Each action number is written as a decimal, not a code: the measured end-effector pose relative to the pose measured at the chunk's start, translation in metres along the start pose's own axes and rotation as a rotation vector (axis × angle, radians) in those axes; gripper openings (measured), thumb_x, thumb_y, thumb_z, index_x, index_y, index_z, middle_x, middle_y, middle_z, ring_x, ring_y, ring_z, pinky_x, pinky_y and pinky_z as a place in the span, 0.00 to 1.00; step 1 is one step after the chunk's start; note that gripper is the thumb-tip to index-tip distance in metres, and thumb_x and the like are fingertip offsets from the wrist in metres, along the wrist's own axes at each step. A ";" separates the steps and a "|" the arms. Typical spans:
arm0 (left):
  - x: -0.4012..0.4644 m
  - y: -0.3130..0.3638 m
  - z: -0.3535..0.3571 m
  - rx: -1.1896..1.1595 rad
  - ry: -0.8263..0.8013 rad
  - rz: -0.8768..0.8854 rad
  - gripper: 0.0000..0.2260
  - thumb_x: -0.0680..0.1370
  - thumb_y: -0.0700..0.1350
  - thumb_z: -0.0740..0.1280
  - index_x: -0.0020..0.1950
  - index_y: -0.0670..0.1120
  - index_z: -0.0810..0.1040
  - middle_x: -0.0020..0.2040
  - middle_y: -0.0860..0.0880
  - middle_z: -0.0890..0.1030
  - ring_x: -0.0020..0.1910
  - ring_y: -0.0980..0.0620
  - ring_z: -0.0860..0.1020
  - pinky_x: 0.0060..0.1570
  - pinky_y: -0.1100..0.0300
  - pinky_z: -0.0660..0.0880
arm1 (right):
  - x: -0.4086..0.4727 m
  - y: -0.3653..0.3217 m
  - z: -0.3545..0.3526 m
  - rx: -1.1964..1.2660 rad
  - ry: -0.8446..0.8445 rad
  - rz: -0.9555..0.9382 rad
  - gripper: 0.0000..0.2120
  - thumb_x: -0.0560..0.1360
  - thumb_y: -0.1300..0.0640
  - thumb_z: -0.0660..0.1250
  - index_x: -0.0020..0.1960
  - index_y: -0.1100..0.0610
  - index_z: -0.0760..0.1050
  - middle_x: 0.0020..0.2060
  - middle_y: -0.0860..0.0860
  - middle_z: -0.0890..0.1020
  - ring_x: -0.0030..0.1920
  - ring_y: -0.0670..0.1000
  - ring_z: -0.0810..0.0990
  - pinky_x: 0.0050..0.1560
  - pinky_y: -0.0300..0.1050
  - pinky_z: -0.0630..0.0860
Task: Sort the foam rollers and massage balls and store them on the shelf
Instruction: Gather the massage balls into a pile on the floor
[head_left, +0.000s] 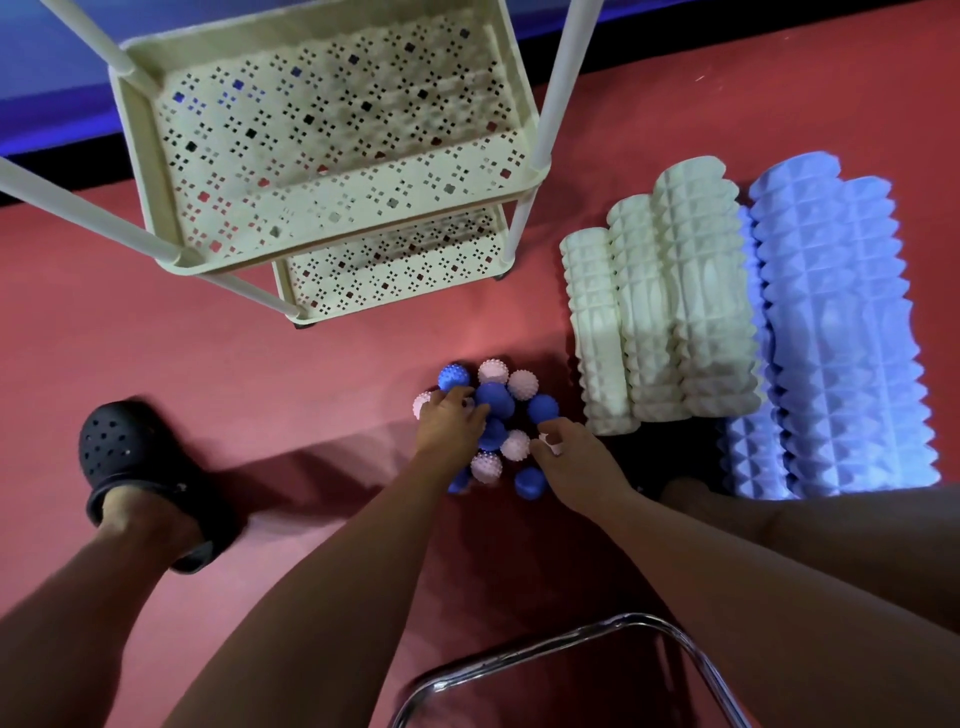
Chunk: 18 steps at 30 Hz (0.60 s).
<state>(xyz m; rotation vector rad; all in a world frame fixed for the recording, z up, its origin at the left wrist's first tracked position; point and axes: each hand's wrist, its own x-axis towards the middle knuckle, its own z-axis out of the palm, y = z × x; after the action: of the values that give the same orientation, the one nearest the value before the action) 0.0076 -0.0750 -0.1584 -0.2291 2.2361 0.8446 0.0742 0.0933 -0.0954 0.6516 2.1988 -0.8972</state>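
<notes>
- Red floor (156, 332), dark strip and blue band along the far edge.
- Cream shelf (322, 135) w/ perforated trays stands at upper left; second tray lower down, white posts at the corners.
- Massage balls (493, 400), blue and pale pink, spiky, heaped on the floor in front of the shelf, centre of view.
- Left hand (449, 426) rests on the heap, fingers curled over a blue ball; real grip or not, can't tell.
- Right hand (563, 452) at the heap's right edge, fingers curled, pinching sth small and pale.
- Cream foam rollers (670, 312), three, side by side right of the balls, long axis running away from the person.
- Blue foam rollers (841, 338) further right, same direction, touching the cream ones.
- No readable labels or writing.
- Black clog (135, 457) on the left foot; chrome chair frame (571, 660) at the bottom.
</notes>
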 end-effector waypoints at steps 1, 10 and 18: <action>-0.002 -0.001 -0.001 0.021 -0.013 0.022 0.14 0.80 0.48 0.66 0.64 0.44 0.78 0.59 0.41 0.78 0.63 0.39 0.72 0.61 0.53 0.69 | 0.000 -0.001 0.000 0.000 -0.002 0.000 0.17 0.80 0.52 0.66 0.66 0.56 0.75 0.60 0.57 0.78 0.60 0.58 0.78 0.61 0.49 0.72; 0.003 -0.015 0.001 0.095 -0.052 0.009 0.18 0.80 0.51 0.66 0.69 0.48 0.73 0.63 0.43 0.72 0.60 0.41 0.71 0.60 0.52 0.68 | 0.002 -0.007 0.004 0.025 -0.060 0.005 0.17 0.80 0.50 0.65 0.67 0.54 0.74 0.60 0.55 0.78 0.59 0.57 0.78 0.63 0.55 0.74; 0.001 -0.034 0.000 0.015 -0.057 0.040 0.20 0.80 0.49 0.64 0.72 0.48 0.71 0.62 0.43 0.67 0.56 0.38 0.76 0.61 0.46 0.73 | -0.001 -0.010 0.001 0.036 -0.068 0.010 0.16 0.80 0.50 0.65 0.66 0.53 0.74 0.60 0.53 0.80 0.58 0.54 0.79 0.61 0.51 0.75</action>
<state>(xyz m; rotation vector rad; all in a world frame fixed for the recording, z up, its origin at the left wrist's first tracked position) 0.0202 -0.1008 -0.1761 -0.1517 2.1997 0.8444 0.0687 0.0859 -0.0915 0.6394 2.1216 -0.9419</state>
